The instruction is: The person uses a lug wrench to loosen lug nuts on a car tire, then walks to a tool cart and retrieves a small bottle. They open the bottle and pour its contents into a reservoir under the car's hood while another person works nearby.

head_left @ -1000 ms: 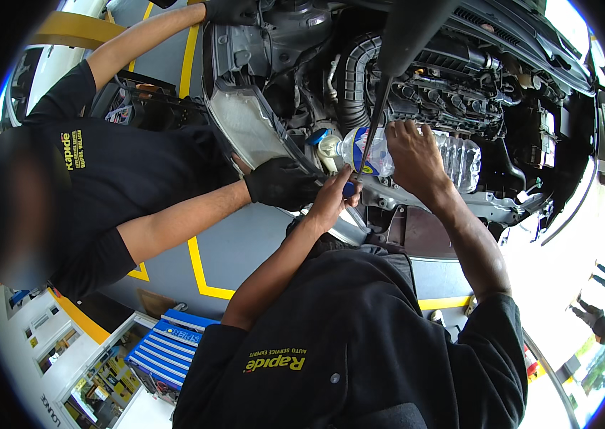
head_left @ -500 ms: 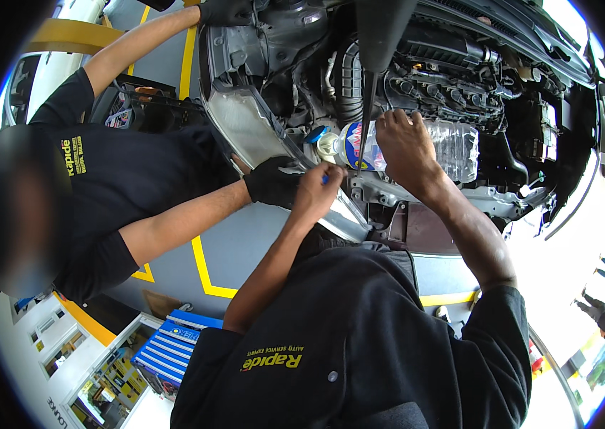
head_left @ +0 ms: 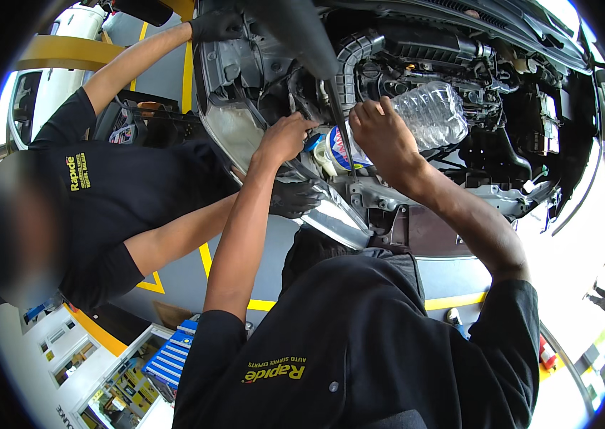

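Note:
My right hand (head_left: 386,139) grips a clear plastic bottle (head_left: 432,113) with a blue, red and white label. The bottle is tilted over the engine bay, its base up to the right and its neck end low to the left. By that end are a pale cream spout-like part (head_left: 322,157) and a blue piece (head_left: 311,143); whether the bottle's mouth meets them I cannot tell. My left hand (head_left: 284,139) is just left of them, fingers curled and one fingertip pointing right. What it holds, if anything, is hidden.
A dark pole (head_left: 295,39) slants down in front of the bottle. The engine (head_left: 445,79) lies beyond, the headlight (head_left: 234,129) to the left. A co-worker's gloved hands rest at the fender (head_left: 216,27) and below the headlight (head_left: 295,199). A blue tool cabinet (head_left: 170,361) stands behind.
The bottle's base has risen and its neck end tipped down. My left hand, which held a small blue cap, has moved up and left. The co-worker's lower glove has shifted slightly down.

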Motion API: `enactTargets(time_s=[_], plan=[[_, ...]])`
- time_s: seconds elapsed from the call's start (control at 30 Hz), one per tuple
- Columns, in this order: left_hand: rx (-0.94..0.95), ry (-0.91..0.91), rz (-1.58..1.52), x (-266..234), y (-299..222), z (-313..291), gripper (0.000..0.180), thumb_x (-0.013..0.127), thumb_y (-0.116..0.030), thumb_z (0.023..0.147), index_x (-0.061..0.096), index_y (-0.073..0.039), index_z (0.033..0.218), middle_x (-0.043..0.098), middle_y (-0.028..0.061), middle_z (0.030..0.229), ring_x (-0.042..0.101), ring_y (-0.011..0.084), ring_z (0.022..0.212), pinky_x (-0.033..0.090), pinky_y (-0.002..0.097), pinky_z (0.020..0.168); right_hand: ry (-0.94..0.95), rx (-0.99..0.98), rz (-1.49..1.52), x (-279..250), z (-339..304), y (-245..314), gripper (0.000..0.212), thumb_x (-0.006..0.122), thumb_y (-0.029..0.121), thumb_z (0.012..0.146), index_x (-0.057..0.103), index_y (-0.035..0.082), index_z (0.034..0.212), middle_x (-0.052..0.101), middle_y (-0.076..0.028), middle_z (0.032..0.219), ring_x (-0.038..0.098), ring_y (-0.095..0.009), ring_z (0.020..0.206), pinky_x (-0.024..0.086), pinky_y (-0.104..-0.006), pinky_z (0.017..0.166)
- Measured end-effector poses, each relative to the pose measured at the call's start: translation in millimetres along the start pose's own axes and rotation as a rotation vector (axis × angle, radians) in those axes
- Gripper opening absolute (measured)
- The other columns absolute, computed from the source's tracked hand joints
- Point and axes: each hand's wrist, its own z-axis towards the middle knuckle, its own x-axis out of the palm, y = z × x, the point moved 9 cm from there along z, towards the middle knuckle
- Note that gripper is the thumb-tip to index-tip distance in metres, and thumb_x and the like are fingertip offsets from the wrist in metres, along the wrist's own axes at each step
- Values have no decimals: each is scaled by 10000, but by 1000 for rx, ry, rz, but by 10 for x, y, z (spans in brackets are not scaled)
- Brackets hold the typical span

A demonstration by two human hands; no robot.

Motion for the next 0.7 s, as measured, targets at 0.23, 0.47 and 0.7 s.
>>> enactTargets(time_s=[0.23, 0.47, 0.7], plan=[[10, 224, 20, 346, 226, 256, 414, 554, -238, 1080, 650, -129, 1468, 665, 180, 1366, 616, 383, 1316, 486, 457, 1121, -31, 61, 128, 157, -139, -144, 635, 813, 129, 749, 631, -26, 1337, 633, -109, 1291, 560, -254, 1287, 374, -417, 1158], [-59, 448, -14, 569, 298, 369, 450, 537, -301, 1109, 613, -125, 1517, 699, 181, 1396, 685, 356, 1229, 516, 440, 1084, -95, 146, 287, 445, -300, -273, 622, 742, 93, 814, 568, 0, 1404, 638, -114, 1280, 579, -255, 1293, 419, -443, 1128], [-57, 500, -126, 569, 317, 400, 454, 561, -312, 1102, 621, -131, 1514, 747, 152, 1297, 743, 246, 1009, 598, 379, 875, -155, 221, 479, 817, -553, -318, 735, 705, 55, 814, 528, 41, 1527, 627, -139, 1275, 588, -303, 1260, 440, -462, 1105]])
